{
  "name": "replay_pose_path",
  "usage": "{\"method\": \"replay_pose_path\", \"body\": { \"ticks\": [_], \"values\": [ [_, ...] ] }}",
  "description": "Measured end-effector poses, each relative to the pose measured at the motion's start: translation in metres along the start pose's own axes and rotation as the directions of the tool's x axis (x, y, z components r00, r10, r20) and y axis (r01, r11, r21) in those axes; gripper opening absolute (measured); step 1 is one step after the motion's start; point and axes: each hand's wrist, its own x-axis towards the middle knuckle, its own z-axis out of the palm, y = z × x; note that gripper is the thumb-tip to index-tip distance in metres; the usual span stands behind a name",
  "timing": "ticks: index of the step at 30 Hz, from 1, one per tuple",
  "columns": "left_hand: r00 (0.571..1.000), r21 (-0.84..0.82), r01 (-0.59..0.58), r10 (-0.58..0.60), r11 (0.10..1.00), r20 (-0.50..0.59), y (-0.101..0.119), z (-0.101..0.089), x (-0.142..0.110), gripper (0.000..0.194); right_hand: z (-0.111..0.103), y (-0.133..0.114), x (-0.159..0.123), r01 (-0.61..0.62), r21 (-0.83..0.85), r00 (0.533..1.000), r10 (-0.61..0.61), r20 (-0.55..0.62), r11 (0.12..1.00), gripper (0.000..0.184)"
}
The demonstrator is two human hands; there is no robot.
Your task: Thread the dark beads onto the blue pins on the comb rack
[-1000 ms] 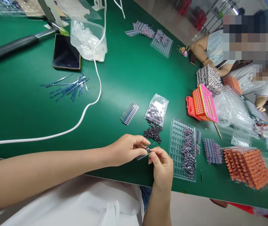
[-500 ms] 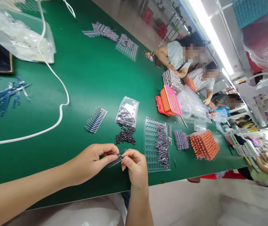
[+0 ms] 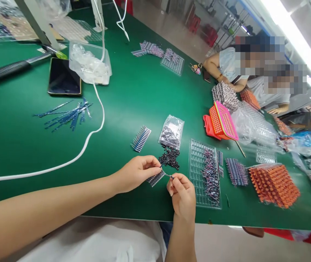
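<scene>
My left hand [image 3: 135, 174] is closed in a pinch on a short strip of small dark parts [image 3: 155, 179], held low over the green table. My right hand [image 3: 183, 191] pinches the end of a small, thin, wire-like part [image 3: 167, 174] that stretches across to the left fingertips. Whether this part is joined to the strip I cannot make out. Just beyond the fingers lies a pile of small black pieces [image 3: 169, 157], spilling from a clear plastic bag [image 3: 171, 130]. A similar strip with wire legs [image 3: 141, 139] rests to the left of the bag.
Right of my hands sits a clear compartment tray [image 3: 196, 171] partly covered with leaded parts [image 3: 211, 176]. Beyond it are an orange stack [image 3: 275, 183] and a basket [image 3: 222, 122]. A white cable [image 3: 90, 136], blue strips [image 3: 73, 114] and a phone [image 3: 64, 77] lie left. Co-workers sit across.
The camera view has turned, so the table things appear farther right. My right hand has drawn away from the left, and the thin part now spans the gap between them.
</scene>
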Motion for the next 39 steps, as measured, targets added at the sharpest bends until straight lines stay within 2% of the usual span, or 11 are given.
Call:
{"method": "replay_pose_path", "body": {
  "ticks": [3,11,16,18,20,22,23,26,31,35,39],
  "values": [
    [0.999,-0.016,0.007,-0.008,1.000,-0.042,-0.002,-0.002,0.003,0.024,0.000,-0.001,0.000,0.013,0.004,1.000,-0.013,-0.008,1.000,0.027],
    [0.999,0.026,0.017,-0.017,1.000,-0.033,-0.005,-0.002,0.004,0.026,0.003,0.001,0.002,0.035,0.038,0.998,-0.033,-0.044,0.999,0.025],
    [0.999,0.050,0.014,-0.013,0.999,-0.038,-0.005,-0.004,0.005,0.029,0.001,-0.009,-0.020,0.163,-0.148,0.983,-0.174,-0.059,0.975,0.017],
    [0.999,0.041,0.010,-0.008,0.999,-0.040,-0.007,-0.005,0.006,0.031,-0.013,-0.024,-0.027,0.272,-0.308,0.948,-0.309,-0.077,0.912,0.014],
    [1.000,0.041,0.009,-0.007,0.999,-0.030,-0.009,-0.005,0.006,0.032,-0.035,-0.047,-0.025,0.342,-0.508,0.870,-0.471,-0.149,0.791,0.013],
    [1.000,0.044,0.012,-0.012,0.999,-0.012,-0.012,-0.005,0.006,0.032,-0.064,-0.071,-0.013,0.280,-0.704,0.776,-0.586,-0.235,0.653,0.017],
    [1.000,0.044,0.016,-0.016,0.999,-0.001,-0.013,-0.005,0.006,0.033,-0.079,-0.082,-0.004,0.234,-0.777,0.750,-0.616,-0.238,0.585,0.020],
    [0.999,0.037,0.029,-0.030,0.999,0.025,-0.017,-0.004,0.006,0.034,-0.117,-0.104,0.029,0.148,-0.915,0.776,-0.618,-0.127,0.374,0.031],
    [0.999,0.037,0.027,-0.028,0.999,0.026,-0.019,-0.004,0.007,0.035,-0.147,-0.104,0.072,0.122,-0.957,0.818,-0.573,-0.052,0.261,0.033],
    [0.999,0.037,0.023,-0.024,0.999,0.026,-0.018,-0.004,0.007,0.034,-0.153,-0.098,0.081,0.088,-0.980,0.815,-0.579,-0.032,0.177,0.034],
    [1.000,0.014,0.025,-0.025,1.000,0.004,-0.016,-0.003,0.007,0.032,-0.130,-0.093,0.053,0.110,-0.985,0.790,-0.613,0.006,0.132,0.032]
  ]
}}
